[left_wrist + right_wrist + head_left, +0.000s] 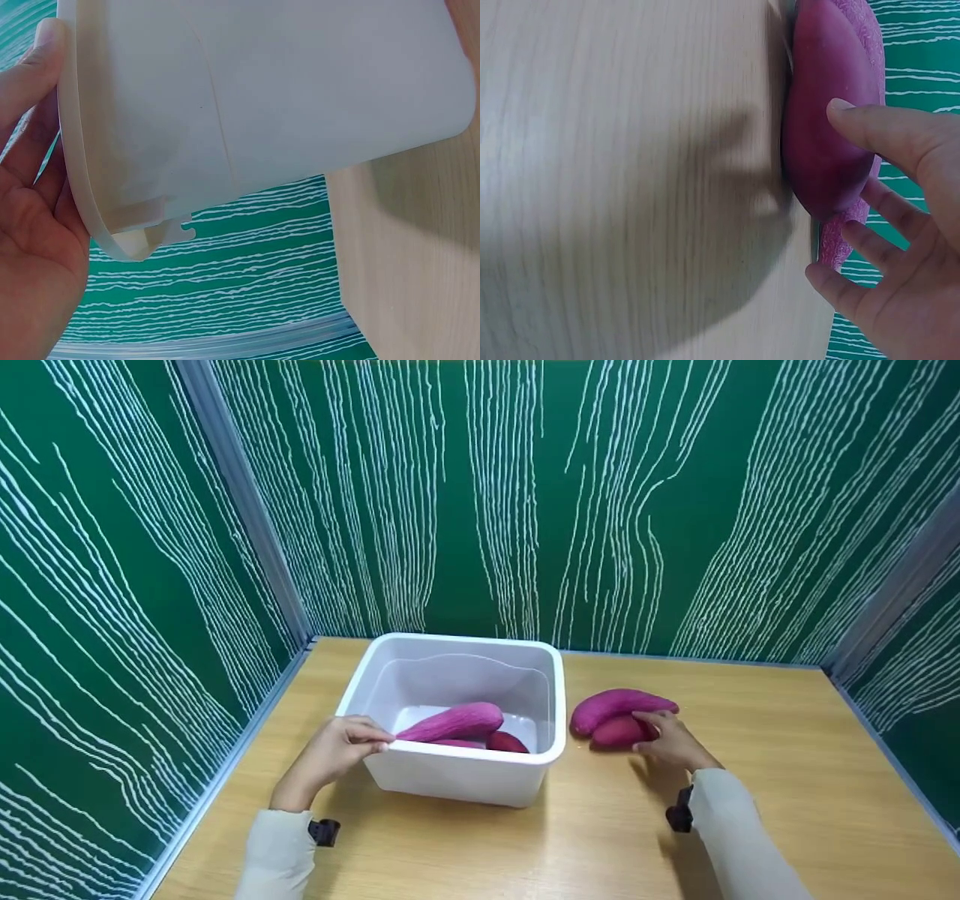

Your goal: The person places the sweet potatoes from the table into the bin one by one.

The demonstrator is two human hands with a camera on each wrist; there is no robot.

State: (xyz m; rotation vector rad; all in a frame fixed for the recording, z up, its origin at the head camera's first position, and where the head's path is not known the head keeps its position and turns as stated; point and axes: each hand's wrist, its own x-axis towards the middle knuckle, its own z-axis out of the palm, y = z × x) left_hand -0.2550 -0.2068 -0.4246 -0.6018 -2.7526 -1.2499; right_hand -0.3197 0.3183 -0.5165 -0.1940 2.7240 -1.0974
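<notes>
In the head view my left hand (pixel 341 754) pinches the front left rim of a white plastic bin (pixel 465 776). The left wrist view has the thumb on the bin's rim (pixel 69 112) and the other fingers behind it. Inside lie a long magenta sweet potato (pixel 457 721), part of another magenta one and a dark red one (pixel 506 742). To the bin's right, my right hand (pixel 671 742) reaches round the end of a smooth dark red sweet potato (pixel 829 135), thumb over its side, other fingers spread. A curved magenta sweet potato (pixel 615 706) lies right behind it.
The wooden table (pixel 600 840) carries everything. A green panel with wavy white lines (pixel 510 510) stands at the back, with similar panels at the left and right, joined by grey metal posts (pixel 244 495).
</notes>
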